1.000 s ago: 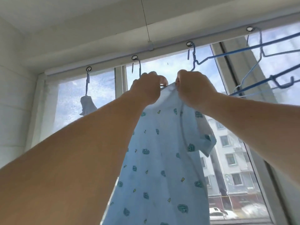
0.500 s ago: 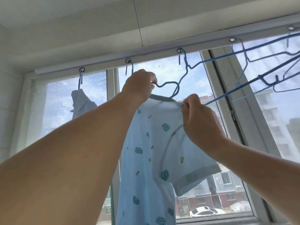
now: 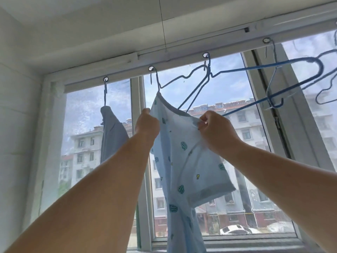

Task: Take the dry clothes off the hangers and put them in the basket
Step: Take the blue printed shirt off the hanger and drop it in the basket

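A light blue shirt (image 3: 184,161) with small printed figures hangs in front of the window. My left hand (image 3: 146,123) grips its collar edge on the left, and my right hand (image 3: 215,130) pinches the collar and shoulder on the right. The shirt's blue wire hanger (image 3: 182,79) sits above it, hooked in a ring on the rail, with one end still under the collar. Further left, a grey garment (image 3: 112,136) hangs on its own hanger. No basket is in view.
A white rail (image 3: 182,57) with several rings runs along the top of the window. Bare blue hangers (image 3: 273,84) hang tilted at the right. The white wall (image 3: 18,125) stands close on the left.
Both hands have come down with the shirt's collar, and the right side of the shirt has slid off the hanger. The view has dropped a little.
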